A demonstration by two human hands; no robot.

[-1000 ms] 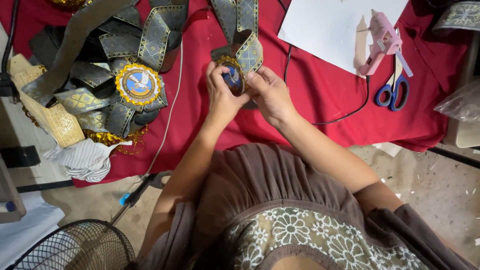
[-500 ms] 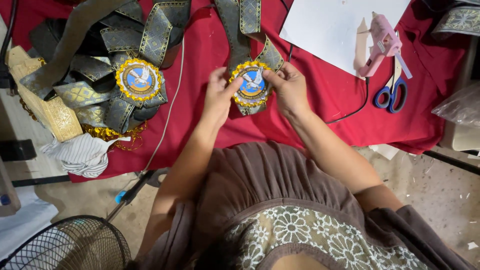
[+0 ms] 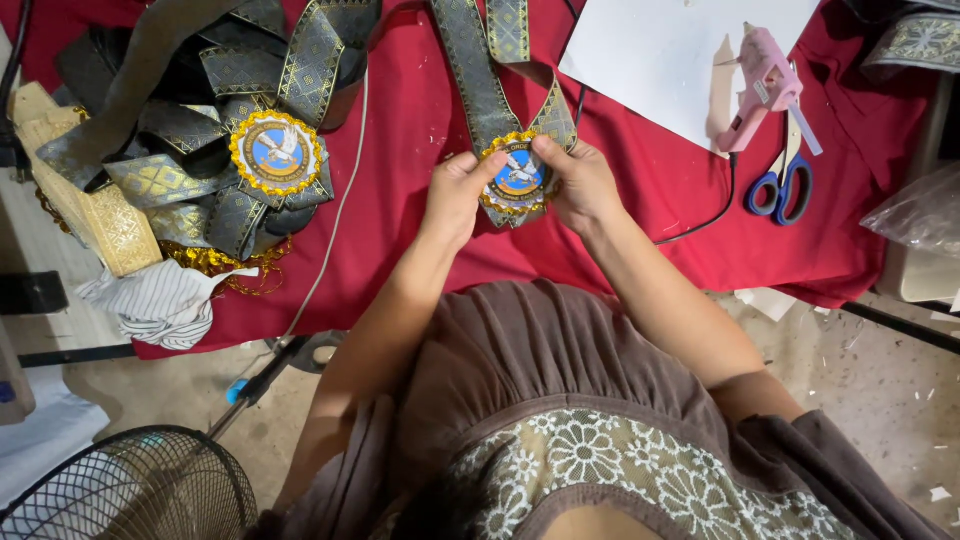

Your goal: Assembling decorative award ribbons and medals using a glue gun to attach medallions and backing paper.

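Note:
Both my hands hold a round blue badge with a gold frilled rim, fixed to a dark patterned ribbon that runs up over the red cloth. My left hand pinches the badge's left edge. My right hand grips its right edge, thumb on the top rim. The badge faces up towards me, above the cloth's near edge.
A pile of finished ribbon sashes with a matching badge lies at the left. A pink glue gun rests on a white sheet; blue-handled scissors lie beside it. A fan cage stands bottom left. Striped cloth lies nearby.
The badge was turned from its back to face up and brought nearer to me, with the ribbon straightened above it. Both hands kept hold of it.

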